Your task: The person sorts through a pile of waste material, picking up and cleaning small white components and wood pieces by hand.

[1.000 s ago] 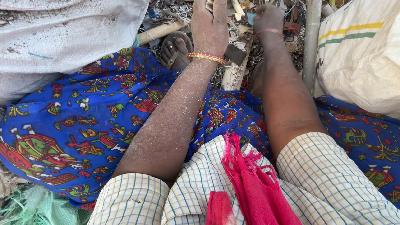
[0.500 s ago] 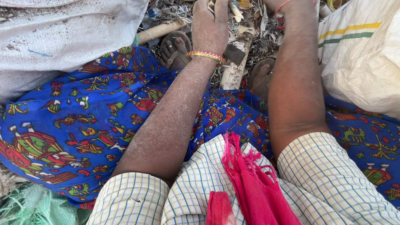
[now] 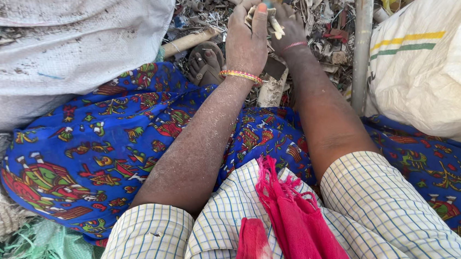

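Nearest the camera lay a red fringed cloth [image 3: 281, 218] over the checked shirt [image 3: 206, 241], whose short sleeves ended above both bare forearms. Beneath them spread a blue patterned skirt [image 3: 95, 156] over the person's folded legs, with a sandalled foot [image 3: 204, 64] showing just left of the left wrist. A grey woven sack [image 3: 59, 44] rose on the left and a white sack with yellow and green stripes [image 3: 429, 75] on the right, a grey pipe [image 3: 363, 37] standing just beside the latter. Farther out, the left hand [image 3: 245, 40], a beaded bangle [image 3: 241, 76] at its wrist, and the right hand [image 3: 287, 23], a thin pink band at its wrist, met over a heap of mixed scrap [image 3: 319, 7]. Both hands were closed together round a small pale scrap piece [image 3: 272, 17], held up between the fingers above the heap; its exact kind was too small to tell
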